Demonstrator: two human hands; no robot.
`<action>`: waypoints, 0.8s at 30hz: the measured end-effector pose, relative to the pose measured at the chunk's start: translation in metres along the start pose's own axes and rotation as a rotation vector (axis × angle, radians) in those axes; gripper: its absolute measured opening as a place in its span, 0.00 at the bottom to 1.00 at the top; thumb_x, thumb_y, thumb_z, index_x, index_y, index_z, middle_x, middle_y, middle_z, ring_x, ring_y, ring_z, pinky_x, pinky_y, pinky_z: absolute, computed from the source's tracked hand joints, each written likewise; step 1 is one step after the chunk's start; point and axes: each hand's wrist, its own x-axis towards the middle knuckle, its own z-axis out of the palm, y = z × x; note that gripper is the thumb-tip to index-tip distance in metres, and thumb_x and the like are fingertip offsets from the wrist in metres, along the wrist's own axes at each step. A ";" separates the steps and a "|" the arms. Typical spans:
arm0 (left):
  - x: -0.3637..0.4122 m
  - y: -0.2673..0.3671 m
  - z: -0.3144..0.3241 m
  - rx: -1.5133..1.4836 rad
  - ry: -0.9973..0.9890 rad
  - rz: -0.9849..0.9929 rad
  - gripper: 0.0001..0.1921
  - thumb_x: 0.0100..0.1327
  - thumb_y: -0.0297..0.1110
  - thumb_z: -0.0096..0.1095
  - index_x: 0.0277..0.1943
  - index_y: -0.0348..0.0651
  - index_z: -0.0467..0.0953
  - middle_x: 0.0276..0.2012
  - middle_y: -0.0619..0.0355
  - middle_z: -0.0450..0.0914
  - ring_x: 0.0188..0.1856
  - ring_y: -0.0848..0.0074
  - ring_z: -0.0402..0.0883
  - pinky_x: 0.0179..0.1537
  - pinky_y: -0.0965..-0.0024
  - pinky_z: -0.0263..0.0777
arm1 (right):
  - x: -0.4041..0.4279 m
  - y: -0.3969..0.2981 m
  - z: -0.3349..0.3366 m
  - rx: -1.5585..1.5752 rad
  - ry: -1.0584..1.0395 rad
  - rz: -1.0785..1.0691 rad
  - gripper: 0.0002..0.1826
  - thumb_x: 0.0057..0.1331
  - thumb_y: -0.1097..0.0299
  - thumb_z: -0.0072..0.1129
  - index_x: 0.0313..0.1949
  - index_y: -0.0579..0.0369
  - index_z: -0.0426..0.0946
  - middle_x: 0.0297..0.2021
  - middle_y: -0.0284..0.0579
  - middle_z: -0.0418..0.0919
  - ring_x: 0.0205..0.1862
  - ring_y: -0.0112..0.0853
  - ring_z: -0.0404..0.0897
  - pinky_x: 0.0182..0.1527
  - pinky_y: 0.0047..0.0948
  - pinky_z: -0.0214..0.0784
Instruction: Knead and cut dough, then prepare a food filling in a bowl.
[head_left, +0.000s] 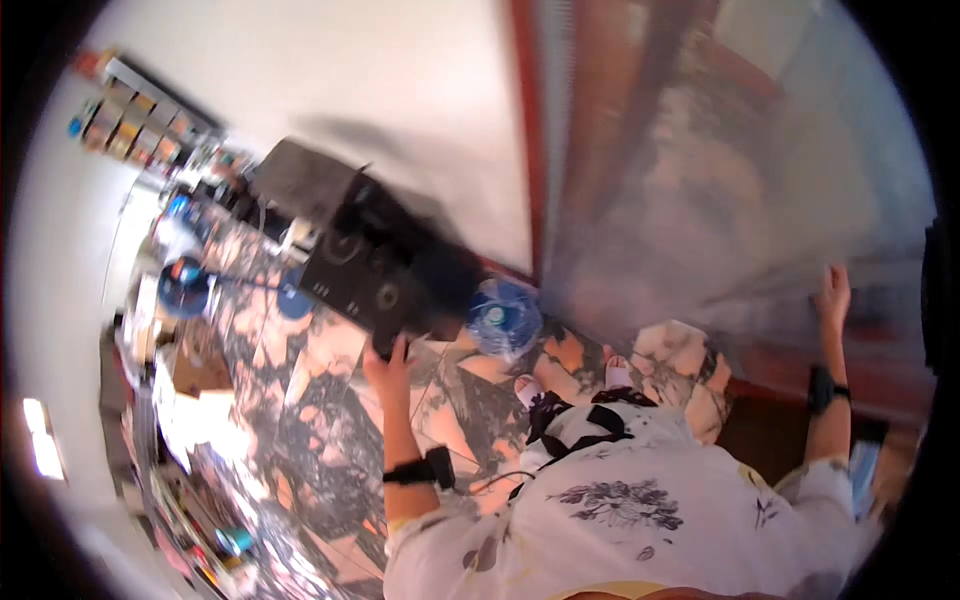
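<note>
My left hand (388, 369) is at the near corner of a black cabinet-like unit (349, 281), with its fingers about a small dark thing; whether it grips that is unclear. To the right, my right hand (834, 296) is raised against a blurred, translucent door or panel (675, 210); its grip cannot be made out. A blue water jug in clear plastic wrap (504, 319) stands on the floor between the black unit and the panel. Both wrists wear black straps with small dark devices.
A standing fan (184, 286) and a cardboard box (201, 364) are at left on the patterned stone floor (315, 390). Stacked goods (131, 127) line the far wall. A red frame (529, 150) edges the white wall. A dark mat (765, 435) lies at lower right.
</note>
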 end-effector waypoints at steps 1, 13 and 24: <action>-0.022 0.017 0.002 -0.002 -0.005 -0.030 0.18 0.65 0.33 0.67 0.50 0.29 0.71 0.42 0.49 0.79 0.36 0.71 0.83 0.29 0.69 0.85 | 0.000 -0.023 0.019 -0.078 0.046 -0.053 0.16 0.73 0.59 0.56 0.47 0.61 0.77 0.37 0.39 0.79 0.41 0.26 0.74 0.49 0.27 0.68; -0.190 0.077 0.153 -0.005 -0.388 -0.167 0.16 0.65 0.22 0.62 0.54 0.31 0.70 0.44 0.52 0.79 0.43 0.72 0.83 0.32 0.67 0.87 | 0.142 -0.166 0.125 0.076 -0.012 -0.228 0.14 0.68 0.57 0.61 0.43 0.54 0.75 0.33 0.49 0.80 0.37 0.39 0.80 0.43 0.36 0.72; -0.215 0.117 0.418 -0.054 -0.847 -0.215 0.14 0.64 0.23 0.67 0.51 0.32 0.72 0.42 0.55 0.81 0.42 0.76 0.82 0.36 0.68 0.86 | 0.252 -0.252 0.153 0.274 -0.154 -0.191 0.17 0.66 0.51 0.61 0.44 0.51 0.76 0.36 0.49 0.84 0.42 0.48 0.83 0.44 0.44 0.74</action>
